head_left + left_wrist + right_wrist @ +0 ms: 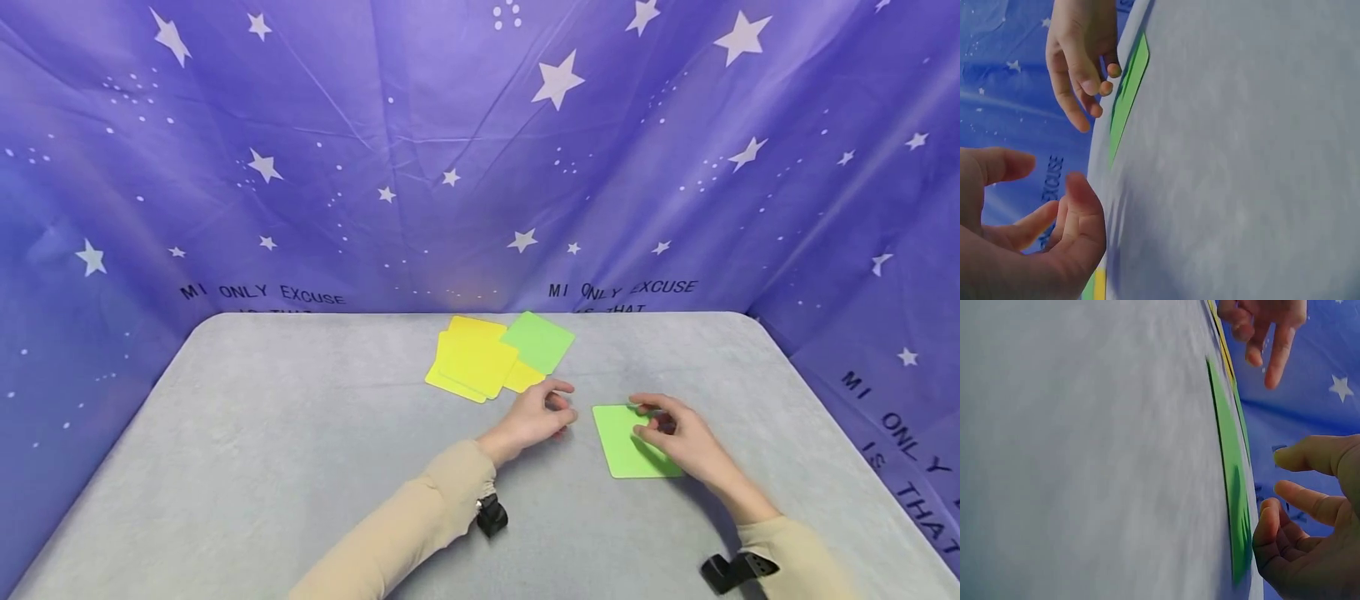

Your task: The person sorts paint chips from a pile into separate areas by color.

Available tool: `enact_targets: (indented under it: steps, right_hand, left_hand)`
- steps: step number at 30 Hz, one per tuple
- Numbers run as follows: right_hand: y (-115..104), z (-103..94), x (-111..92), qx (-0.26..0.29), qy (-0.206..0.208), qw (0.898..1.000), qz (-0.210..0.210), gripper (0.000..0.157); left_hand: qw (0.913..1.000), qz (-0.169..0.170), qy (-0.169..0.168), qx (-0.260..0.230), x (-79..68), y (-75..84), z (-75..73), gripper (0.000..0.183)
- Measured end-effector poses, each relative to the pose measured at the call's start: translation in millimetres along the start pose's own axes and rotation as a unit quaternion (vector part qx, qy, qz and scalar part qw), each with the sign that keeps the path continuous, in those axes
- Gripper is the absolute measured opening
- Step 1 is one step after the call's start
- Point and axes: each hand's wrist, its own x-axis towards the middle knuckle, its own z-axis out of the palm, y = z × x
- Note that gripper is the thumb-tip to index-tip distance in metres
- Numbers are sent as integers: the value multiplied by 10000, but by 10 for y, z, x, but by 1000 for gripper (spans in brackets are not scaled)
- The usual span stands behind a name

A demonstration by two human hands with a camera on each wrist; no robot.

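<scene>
A bright green square card [618,446] with rounded corners lies flat on the table at the right. Above its right part hovers my right hand [684,433], thumb and fingers loosely bent with a gap between them and nothing held. The right wrist view shows these fingers just over the green card [1229,456], whose surface carries their shadow. My left hand [532,419] hangs over the table between that card and a group of yellow cards [480,358], its fingers relaxed and bare. Another green card [538,340] overlaps the yellow ones at their right.
The grey table [300,467] has rounded far corners. Behind it and along both sides hangs a purple-blue cloth [450,100] with white stars and printed words. A black wrist device [492,515] sits at the left sleeve, another black device [738,571] at the right.
</scene>
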Motion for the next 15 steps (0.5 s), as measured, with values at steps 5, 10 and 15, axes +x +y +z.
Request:
enact_targets:
  steps: [5,10,15]
  right_hand:
    - [-169,170,144,267,-186,9994,-79,40]
    - [-316,354,292,375,-301,9987,-165,39]
    - [-420,519,413,373,-462,9977,-322,38]
  left_hand:
    - [9980,208,284,524,-27,-71,-158,37]
    - [9944,330,584,817,-42,-135,-345,35]
    - [9797,760,1037,1539,-42,-176,-579,33]
